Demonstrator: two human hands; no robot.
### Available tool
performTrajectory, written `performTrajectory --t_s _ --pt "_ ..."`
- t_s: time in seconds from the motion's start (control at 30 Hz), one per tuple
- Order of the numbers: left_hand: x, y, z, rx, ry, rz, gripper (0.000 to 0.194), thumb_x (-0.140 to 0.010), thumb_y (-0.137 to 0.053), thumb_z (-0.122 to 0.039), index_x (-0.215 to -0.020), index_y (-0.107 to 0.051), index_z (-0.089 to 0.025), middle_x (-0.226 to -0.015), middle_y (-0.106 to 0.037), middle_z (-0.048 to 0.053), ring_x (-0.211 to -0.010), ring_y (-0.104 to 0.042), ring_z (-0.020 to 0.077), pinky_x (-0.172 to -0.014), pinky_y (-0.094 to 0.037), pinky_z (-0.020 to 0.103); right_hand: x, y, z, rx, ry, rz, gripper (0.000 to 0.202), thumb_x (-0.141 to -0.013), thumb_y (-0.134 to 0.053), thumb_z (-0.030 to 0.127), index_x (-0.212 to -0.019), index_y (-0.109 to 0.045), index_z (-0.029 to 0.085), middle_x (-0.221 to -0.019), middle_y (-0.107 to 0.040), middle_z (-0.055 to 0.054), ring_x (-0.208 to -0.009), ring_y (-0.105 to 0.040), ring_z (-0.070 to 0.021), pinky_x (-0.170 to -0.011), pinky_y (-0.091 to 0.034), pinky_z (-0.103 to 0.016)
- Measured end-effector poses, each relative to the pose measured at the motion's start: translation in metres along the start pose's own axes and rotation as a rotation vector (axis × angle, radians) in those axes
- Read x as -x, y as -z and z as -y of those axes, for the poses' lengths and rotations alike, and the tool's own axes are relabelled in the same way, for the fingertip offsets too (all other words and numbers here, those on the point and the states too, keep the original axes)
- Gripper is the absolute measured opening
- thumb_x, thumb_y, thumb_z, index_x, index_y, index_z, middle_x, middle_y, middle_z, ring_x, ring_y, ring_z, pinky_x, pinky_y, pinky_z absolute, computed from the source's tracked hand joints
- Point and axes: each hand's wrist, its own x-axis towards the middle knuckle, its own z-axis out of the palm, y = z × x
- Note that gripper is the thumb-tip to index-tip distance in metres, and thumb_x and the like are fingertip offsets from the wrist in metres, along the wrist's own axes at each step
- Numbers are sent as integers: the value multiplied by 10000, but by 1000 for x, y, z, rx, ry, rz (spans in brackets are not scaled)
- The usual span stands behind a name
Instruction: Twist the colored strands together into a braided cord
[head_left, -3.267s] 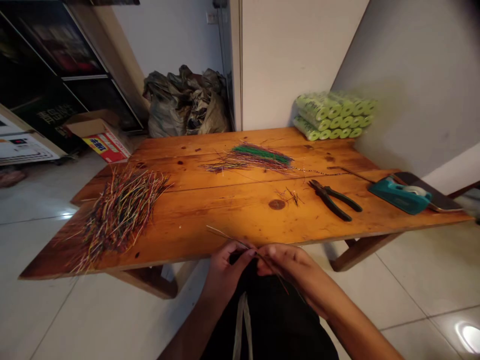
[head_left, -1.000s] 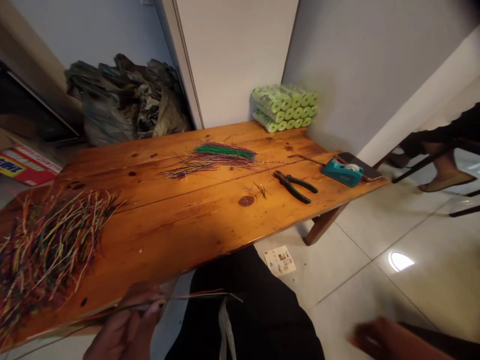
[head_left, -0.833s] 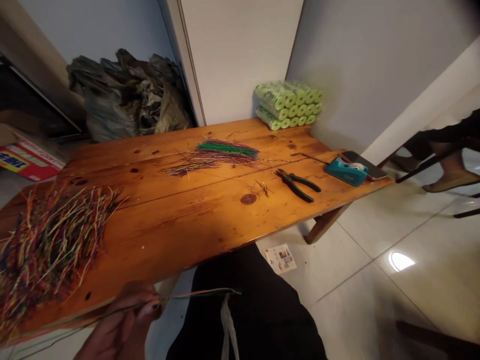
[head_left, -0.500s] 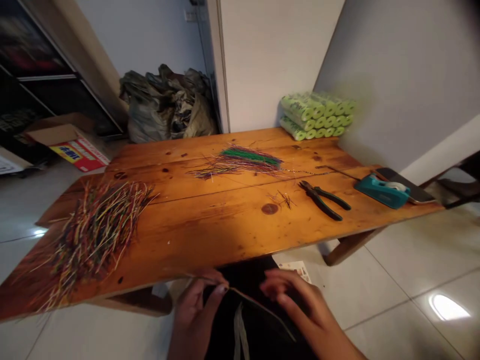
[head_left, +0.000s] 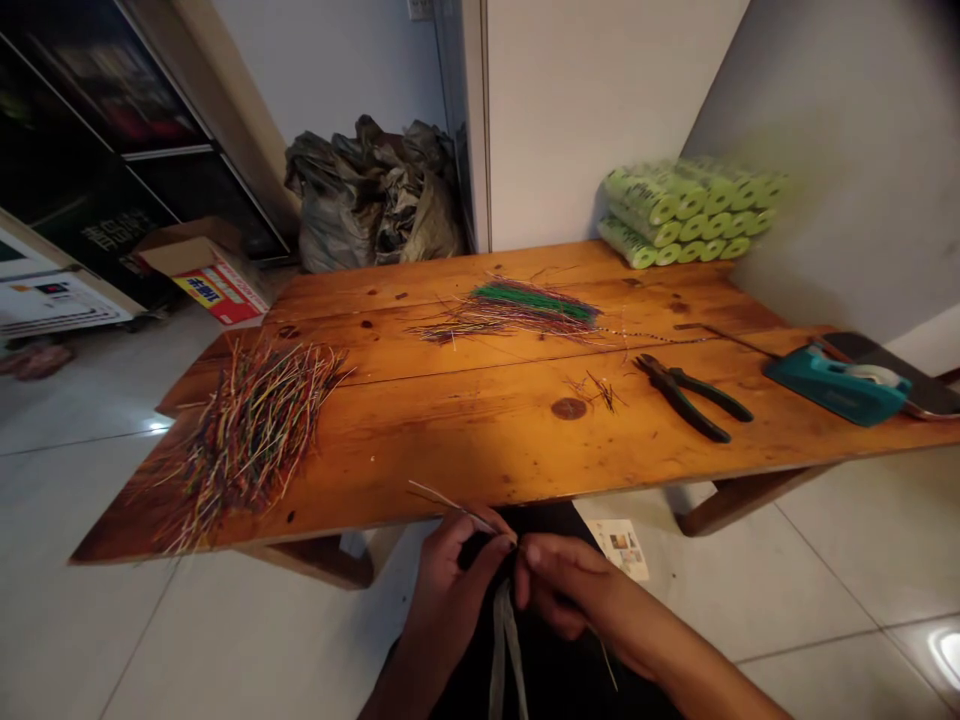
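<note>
Thin wires (head_left: 435, 494) are pinched between the thumb and fingers of my left hand (head_left: 459, 580), their ends sticking out to the upper left. My right hand (head_left: 574, 585) is closed, its fingertips meeting the left ones on the wire over my lap. A light wire end (head_left: 606, 660) hangs below the right hand. Beyond lies a loose heap of multicoloured wires (head_left: 259, 430) at the table's left. A bundle of green and reddish wires (head_left: 536, 302) rests farther back. Wire clippings (head_left: 601, 390) lie beside diagonal pliers (head_left: 694, 397) with dark handles.
The wooden table (head_left: 450, 440) has its front edge just past my hands. A teal tape dispenser (head_left: 832, 385) sits at the right against a dark flat object (head_left: 930, 385). Green-wrapped rolls (head_left: 686, 212) are stacked behind. Sacks (head_left: 375, 195) and a cardboard box (head_left: 214, 275) stand on the floor beyond.
My right hand has moved left from a spread pose and closed on the wire beside my left fingertips. The view has shifted, and the left hand still pinches the wires.
</note>
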Motion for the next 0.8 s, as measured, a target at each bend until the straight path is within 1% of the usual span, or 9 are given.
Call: performTrajectory --t_s 0.1,0.17,0.23,0.37,0.4,0.47,0.53,0.67,0.8 --pt "2 -1 3 -42 -45 -11 120 -725 -565 -250 -629 -599 -187 -660 -593 18 -701 -539 165 -687 -416 279 1 -3 2 357 109 -96 309 -852 -448 422 -709 -544 166 -528 -353 65 -492 -318 -65 -461 -234 -201" --pt "3 -1 5 -76 -59 -5 109 -733 -561 -241 -647 -599 -185 -681 -597 19 -709 -543 164 -694 -418 285 2 -4 3 500 167 -132 284 -845 -468 411 -703 -536 175 -566 -385 55 -538 -350 -77 -499 -253 -212" --pt "3 -1 6 -100 -65 9 94 -732 -562 -232 -662 -604 -186 -696 -601 19 -721 -548 166 -699 -423 291 3 -4 4 484 186 -104 297 -846 -453 433 -716 -535 179 -570 -374 53 -543 -347 -83 -512 -257 -221" --pt "4 -3 6 -90 -74 -21 109 -728 -557 -226 -634 -602 -194 -678 -601 9 -712 -553 166 -698 -418 292 4 -2 1 265 136 -56 466 -910 -236 459 -745 -559 167 -506 -303 60 -493 -292 -90 -483 -242 -227" --pt "4 -4 5 -89 -78 -38 113 -726 -559 -229 -627 -601 -196 -675 -602 8 -709 -554 166 -696 -416 293 4 -2 -1 235 125 -59 473 -912 -233 454 -735 -560 162 -494 -296 63 -482 -280 -87 -474 -235 -225" --pt "5 -5 4 -123 -100 -60 114 -726 -564 -235 -623 -599 -198 -671 -606 9 -703 -556 168 -699 -414 299 1 -2 -4 208 112 -63 437 -896 -303 461 -720 -561 156 -479 -289 72 -457 -259 -77 -450 -213 -217" --pt "5 -4 5 -199 -135 -56 116 -730 -567 -241 -628 -601 -199 -664 -611 13 -693 -558 170 -697 -414 306 -1 -1 -9 206 106 -65 422 -878 -347 474 -734 -577 151 -466 -269 82 -429 -238 -68 -425 -189 -213" --pt "8 -1 12 -316 -193 -24 131 -751 -550 -250 -648 -608 -193 -675 -620 22 -702 -567 172 -675 -434 301 -4 1 -17 322 131 -119 439 -868 -368 477 -719 -613 144 -449 -265 80 -416 -253 -64 -414 -196 -208" --pt "11 0 21 -349 -211 -22 142 -761 -543 -257 -651 -600 -188 -667 -615 17 -701 -570 166 -685 -444 296 -2 -1 -24 566 227 -262 392 -869 -398 424 -660 -598 158 -520 -406 44 -499 -373 -78 -499 -294 -210"
